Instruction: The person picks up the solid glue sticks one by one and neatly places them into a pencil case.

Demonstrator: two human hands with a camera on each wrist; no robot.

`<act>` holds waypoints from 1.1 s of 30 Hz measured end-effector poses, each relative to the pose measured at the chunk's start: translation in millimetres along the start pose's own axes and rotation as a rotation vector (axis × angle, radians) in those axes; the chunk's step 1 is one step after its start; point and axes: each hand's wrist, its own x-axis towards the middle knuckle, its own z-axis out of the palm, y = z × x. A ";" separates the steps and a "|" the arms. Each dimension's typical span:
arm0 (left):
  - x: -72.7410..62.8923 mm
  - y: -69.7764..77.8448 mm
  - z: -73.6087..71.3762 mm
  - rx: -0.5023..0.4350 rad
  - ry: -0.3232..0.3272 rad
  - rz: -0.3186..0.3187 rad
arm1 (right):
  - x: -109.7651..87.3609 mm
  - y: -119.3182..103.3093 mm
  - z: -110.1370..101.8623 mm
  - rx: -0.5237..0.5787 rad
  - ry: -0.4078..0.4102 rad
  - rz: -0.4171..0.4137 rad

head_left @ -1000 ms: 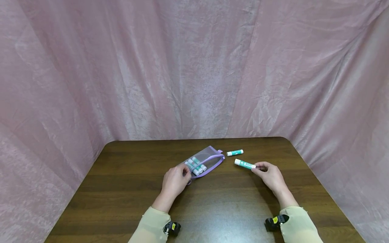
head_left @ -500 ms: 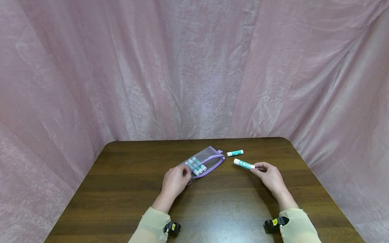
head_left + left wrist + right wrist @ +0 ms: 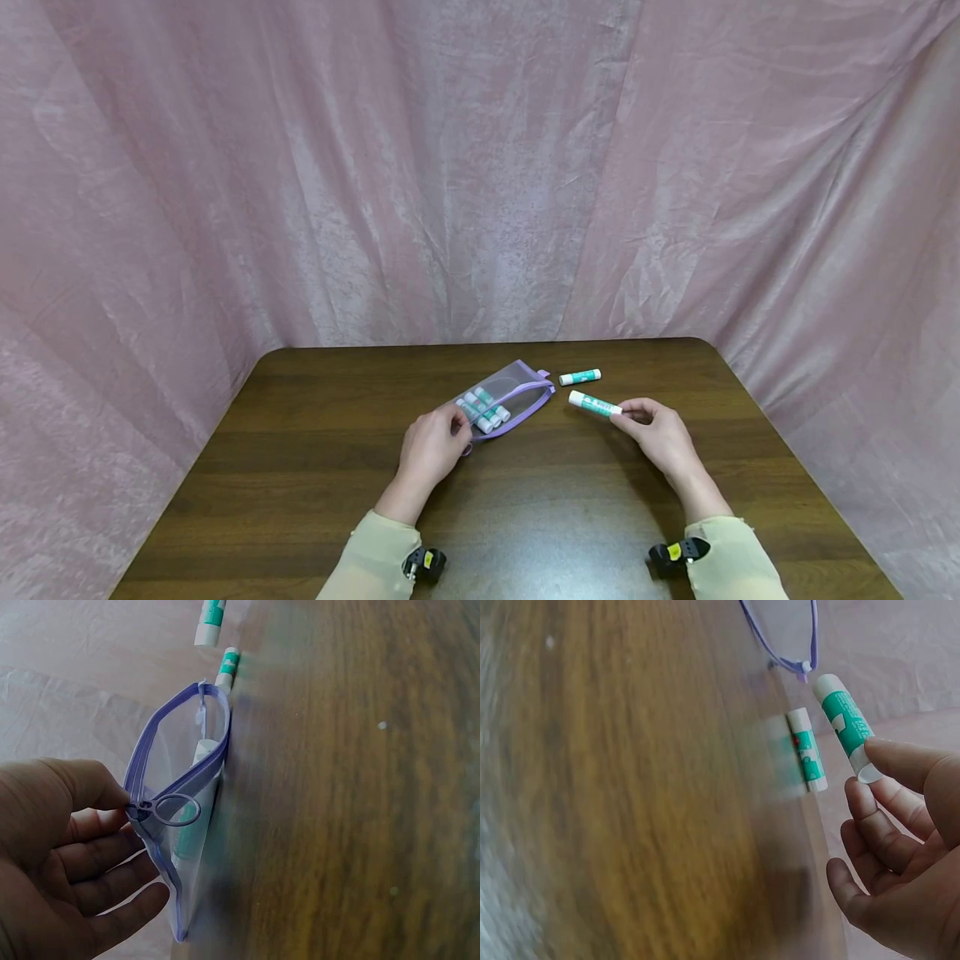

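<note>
A clear zip pouch [image 3: 517, 375] with purple edging lies on the table, its mouth gaping toward the right. Several green-and-white glue sticks [image 3: 486, 410] show through its side. My left hand [image 3: 432, 446] pinches the pouch's near edge between thumb and forefinger, close to the purple zipper ring [image 3: 178, 810]. One glue stick [image 3: 595, 404] is held in the air by my right hand [image 3: 663, 433], pinched at its right end, with the other end pointing at the pouch. Another glue stick [image 3: 580, 377] lies on the table just right of the pouch.
The brown wooden table [image 3: 315, 483] has rounded far corners. Behind it hangs a pink velvet curtain [image 3: 465, 183]. A small black camera is strapped at each wrist, over pale sleeves [image 3: 731, 554].
My right hand has shifted a little to the left, bringing its glue stick closer to the pouch. The left hand and the pouch have stayed in place.
</note>
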 end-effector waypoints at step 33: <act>-0.1 -0.6 0.0 0.000 -0.001 0.001 | -10.6 -18.6 13.9 0.016 -0.024 0.000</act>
